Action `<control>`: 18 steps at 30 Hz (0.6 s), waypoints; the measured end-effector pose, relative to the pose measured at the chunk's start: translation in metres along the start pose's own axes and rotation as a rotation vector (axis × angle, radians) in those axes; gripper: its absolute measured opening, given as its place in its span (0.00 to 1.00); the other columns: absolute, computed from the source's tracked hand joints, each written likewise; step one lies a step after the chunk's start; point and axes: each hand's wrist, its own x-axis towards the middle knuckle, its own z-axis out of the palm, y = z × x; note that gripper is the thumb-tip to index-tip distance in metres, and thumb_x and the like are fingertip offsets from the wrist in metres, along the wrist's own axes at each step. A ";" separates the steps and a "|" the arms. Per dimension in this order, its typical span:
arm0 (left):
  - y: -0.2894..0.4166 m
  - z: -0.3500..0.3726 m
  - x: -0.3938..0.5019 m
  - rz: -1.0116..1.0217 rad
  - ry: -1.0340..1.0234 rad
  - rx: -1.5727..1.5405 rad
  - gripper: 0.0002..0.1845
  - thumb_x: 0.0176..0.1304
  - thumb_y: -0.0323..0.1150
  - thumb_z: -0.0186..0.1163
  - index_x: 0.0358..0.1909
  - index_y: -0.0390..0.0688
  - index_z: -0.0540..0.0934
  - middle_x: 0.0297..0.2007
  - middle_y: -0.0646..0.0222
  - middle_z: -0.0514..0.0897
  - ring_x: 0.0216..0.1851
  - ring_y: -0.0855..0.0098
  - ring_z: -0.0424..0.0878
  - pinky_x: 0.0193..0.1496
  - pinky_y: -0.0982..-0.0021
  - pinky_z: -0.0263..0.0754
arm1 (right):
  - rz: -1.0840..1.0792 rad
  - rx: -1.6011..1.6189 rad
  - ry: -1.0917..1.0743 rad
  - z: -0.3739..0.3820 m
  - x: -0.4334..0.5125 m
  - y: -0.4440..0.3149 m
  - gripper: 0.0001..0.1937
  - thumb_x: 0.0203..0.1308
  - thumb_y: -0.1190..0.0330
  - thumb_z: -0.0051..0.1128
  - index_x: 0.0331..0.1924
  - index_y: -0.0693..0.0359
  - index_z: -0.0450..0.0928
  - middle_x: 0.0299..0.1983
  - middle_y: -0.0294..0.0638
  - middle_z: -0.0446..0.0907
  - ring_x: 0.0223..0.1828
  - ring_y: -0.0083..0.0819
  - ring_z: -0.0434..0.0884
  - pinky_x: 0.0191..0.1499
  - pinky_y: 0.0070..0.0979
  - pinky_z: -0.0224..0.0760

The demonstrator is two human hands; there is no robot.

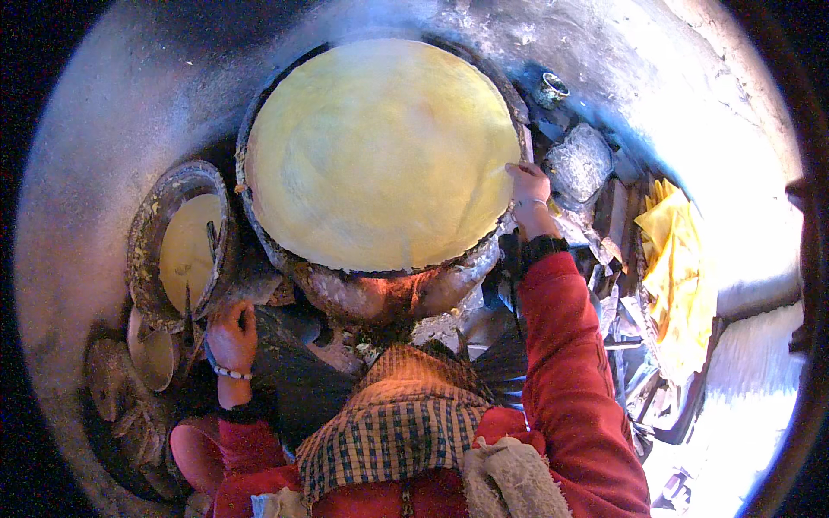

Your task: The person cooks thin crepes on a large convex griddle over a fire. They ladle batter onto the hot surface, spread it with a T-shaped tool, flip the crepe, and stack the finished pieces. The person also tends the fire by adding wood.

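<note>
A broad, pale yellow round of flatbread or batter (382,155) covers the dark round griddle (244,169). At the griddle's right rim, my right hand (532,184) has its thumb and fingertips pinched at the edge of the round. My left hand (232,337) is down at the left, beside a batter-crusted pot (146,265). Its fingers are curled in towards the thumb, and I see nothing held in them. Yellowish batter (188,252) lies in the pot, with a dark handle or stick against the inner wall.
Firelight glows at the stove's front opening (398,291), close to the checked cloth (395,447) on my lap. At right are a clear plastic bag (581,162), a small can (552,89), yellow plastic (677,278) and scattered wood scraps. A shallow bowl (154,356) is below the pot.
</note>
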 end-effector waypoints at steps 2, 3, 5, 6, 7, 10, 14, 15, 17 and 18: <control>0.001 0.000 -0.001 -0.020 0.015 0.037 0.05 0.59 0.33 0.60 0.33 0.43 0.82 0.32 0.59 0.83 0.35 0.54 0.79 0.42 0.57 0.73 | -0.051 0.197 0.033 0.002 -0.002 0.000 0.11 0.48 0.69 0.66 0.37 0.62 0.82 0.29 0.35 0.81 0.30 0.23 0.77 0.31 0.25 0.71; 0.002 0.000 -0.001 -0.019 0.016 0.014 0.05 0.59 0.33 0.60 0.33 0.43 0.82 0.32 0.59 0.83 0.35 0.54 0.79 0.41 0.57 0.73 | -0.065 0.289 0.059 0.004 -0.002 0.001 0.10 0.49 0.70 0.65 0.36 0.61 0.82 0.29 0.35 0.81 0.32 0.23 0.77 0.33 0.25 0.71; 0.002 -0.001 -0.001 -0.024 0.005 -0.029 0.06 0.59 0.33 0.60 0.33 0.43 0.82 0.32 0.59 0.83 0.34 0.53 0.79 0.41 0.57 0.73 | -0.038 0.389 0.028 0.005 0.000 0.004 0.09 0.50 0.71 0.64 0.37 0.63 0.81 0.31 0.35 0.81 0.32 0.26 0.78 0.35 0.25 0.71; 0.003 -0.002 0.000 0.003 0.020 -0.034 0.06 0.59 0.33 0.60 0.33 0.43 0.82 0.31 0.59 0.83 0.34 0.53 0.79 0.40 0.57 0.73 | 0.059 0.411 0.025 0.005 0.002 0.004 0.09 0.50 0.71 0.64 0.36 0.64 0.81 0.31 0.36 0.81 0.32 0.26 0.78 0.35 0.25 0.71; 0.004 -0.002 0.001 0.021 0.030 -0.038 0.06 0.59 0.33 0.61 0.33 0.43 0.82 0.31 0.59 0.83 0.33 0.53 0.79 0.40 0.56 0.73 | 0.145 0.440 0.013 0.006 0.005 0.003 0.09 0.51 0.71 0.64 0.35 0.64 0.81 0.31 0.36 0.81 0.31 0.26 0.78 0.34 0.25 0.71; 0.006 -0.005 0.004 0.058 0.031 -0.052 0.06 0.58 0.33 0.61 0.34 0.43 0.82 0.31 0.59 0.83 0.32 0.53 0.79 0.40 0.57 0.73 | 0.134 0.118 -0.027 0.007 0.010 -0.009 0.11 0.48 0.67 0.67 0.33 0.66 0.82 0.31 0.38 0.82 0.30 0.28 0.79 0.36 0.25 0.73; 0.005 -0.007 0.002 0.104 0.091 0.089 0.05 0.55 0.31 0.63 0.34 0.43 0.82 0.32 0.59 0.84 0.32 0.54 0.80 0.39 0.58 0.73 | -0.173 0.049 0.109 0.014 0.006 -0.025 0.12 0.50 0.66 0.67 0.35 0.65 0.82 0.30 0.35 0.82 0.30 0.24 0.76 0.37 0.24 0.71; 0.004 -0.007 0.000 0.074 0.076 0.056 0.05 0.55 0.31 0.63 0.34 0.43 0.82 0.32 0.60 0.84 0.32 0.55 0.80 0.39 0.58 0.74 | -0.268 0.217 0.085 0.015 0.003 -0.026 0.10 0.52 0.67 0.66 0.34 0.65 0.81 0.29 0.34 0.81 0.31 0.23 0.75 0.38 0.23 0.70; 0.001 -0.005 -0.001 0.045 0.053 -0.005 0.05 0.54 0.30 0.63 0.34 0.43 0.82 0.32 0.60 0.84 0.33 0.55 0.80 0.39 0.58 0.74 | -0.324 0.138 0.139 0.015 0.002 -0.023 0.09 0.53 0.69 0.65 0.34 0.65 0.80 0.29 0.34 0.81 0.31 0.23 0.75 0.38 0.22 0.70; 0.000 -0.004 -0.002 0.049 0.064 -0.012 0.06 0.54 0.30 0.63 0.34 0.43 0.82 0.32 0.60 0.84 0.33 0.55 0.80 0.39 0.58 0.74 | -0.311 0.164 0.131 0.016 0.003 -0.019 0.06 0.53 0.70 0.64 0.31 0.63 0.79 0.26 0.32 0.78 0.27 0.21 0.72 0.34 0.21 0.67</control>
